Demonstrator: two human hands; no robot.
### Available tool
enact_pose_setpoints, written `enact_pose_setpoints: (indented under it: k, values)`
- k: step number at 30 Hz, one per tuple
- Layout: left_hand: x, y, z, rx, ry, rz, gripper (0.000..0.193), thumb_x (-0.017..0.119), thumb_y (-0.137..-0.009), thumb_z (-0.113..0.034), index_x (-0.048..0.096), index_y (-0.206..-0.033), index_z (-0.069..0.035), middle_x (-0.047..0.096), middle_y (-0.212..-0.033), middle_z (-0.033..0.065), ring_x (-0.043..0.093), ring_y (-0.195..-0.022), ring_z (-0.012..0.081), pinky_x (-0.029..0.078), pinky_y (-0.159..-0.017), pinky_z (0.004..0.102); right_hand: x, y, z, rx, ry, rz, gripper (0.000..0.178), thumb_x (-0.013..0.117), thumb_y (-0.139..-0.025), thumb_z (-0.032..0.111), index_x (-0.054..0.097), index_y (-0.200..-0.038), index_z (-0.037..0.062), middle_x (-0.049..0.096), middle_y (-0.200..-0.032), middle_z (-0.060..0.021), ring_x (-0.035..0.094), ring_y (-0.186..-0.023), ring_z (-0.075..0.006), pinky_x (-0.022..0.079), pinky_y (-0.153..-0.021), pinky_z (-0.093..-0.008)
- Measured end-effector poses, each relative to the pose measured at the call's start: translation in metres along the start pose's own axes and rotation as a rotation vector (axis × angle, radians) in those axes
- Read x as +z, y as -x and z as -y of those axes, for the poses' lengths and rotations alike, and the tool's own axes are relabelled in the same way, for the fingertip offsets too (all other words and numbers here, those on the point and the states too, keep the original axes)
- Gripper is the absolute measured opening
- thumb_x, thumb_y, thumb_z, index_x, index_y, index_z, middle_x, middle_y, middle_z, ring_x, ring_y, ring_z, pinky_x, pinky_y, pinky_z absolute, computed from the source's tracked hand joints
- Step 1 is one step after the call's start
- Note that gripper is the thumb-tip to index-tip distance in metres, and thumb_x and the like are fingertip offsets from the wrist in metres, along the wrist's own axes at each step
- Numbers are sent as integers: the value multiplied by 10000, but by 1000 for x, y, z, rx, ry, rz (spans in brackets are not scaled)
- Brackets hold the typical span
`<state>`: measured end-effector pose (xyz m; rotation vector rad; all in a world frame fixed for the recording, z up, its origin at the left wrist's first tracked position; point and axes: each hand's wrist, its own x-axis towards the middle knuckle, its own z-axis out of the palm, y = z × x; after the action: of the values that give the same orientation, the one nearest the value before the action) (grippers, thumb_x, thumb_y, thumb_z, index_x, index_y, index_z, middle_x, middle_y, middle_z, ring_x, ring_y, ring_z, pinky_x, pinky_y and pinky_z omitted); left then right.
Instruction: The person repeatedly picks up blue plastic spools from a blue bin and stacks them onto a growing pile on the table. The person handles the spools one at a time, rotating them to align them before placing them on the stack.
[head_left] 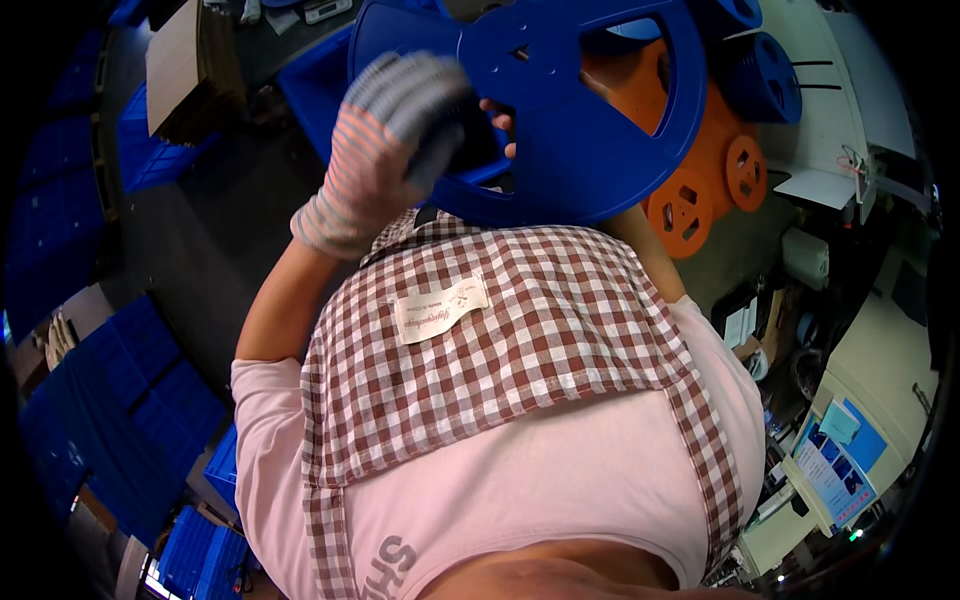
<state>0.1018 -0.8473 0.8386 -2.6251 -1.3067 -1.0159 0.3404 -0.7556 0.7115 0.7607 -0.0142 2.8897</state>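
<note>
A large blue plastic reel [560, 150] with wide cut-outs and a central hub is held up in front of my chest. My right hand [502, 125] reaches behind it, and its bare fingertips curl around an edge at one cut-out. The rest of that hand is hidden by the reel. My left hand [395, 130], in a striped grey and pink knit glove, is raised over the reel's left side. Its fingers look bent but are smeared by motion, so I cannot tell whether they touch the reel.
Orange reels [683, 212] and blue reels [760, 78] stand beyond on the right. A blue crate [315, 95] lies behind the held reel. Stacked cardboard [190, 75] rests on another blue bin at the far left. Blue crates [130, 420] line the left side.
</note>
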Motion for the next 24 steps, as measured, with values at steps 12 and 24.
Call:
enact_pose_setpoints:
  k: [12, 24]
  values:
    - [47, -65, -10, 97, 19, -237, 671, 716, -746, -251, 507, -1354, -62, 490, -1387, 216, 440, -1312, 416, 326, -1116, 534, -14, -18, -8, -65, 152, -118, 799, 474, -978, 514, 190, -1536, 18, 278, -1511, -293, 481, -1284, -438, 457, -1015, -610]
    - [86, -112, 20, -238, -175, -465, 614, 690, -785, -165, 499, -1360, -66, 491, -1359, 222, 445, -1272, 427, 321, -1102, 543, -19, -18, -4, -93, 175, -193, 782, 465, -974, 524, 239, -1524, 16, 359, -1459, -307, 519, -1244, -425, 485, -995, -577]
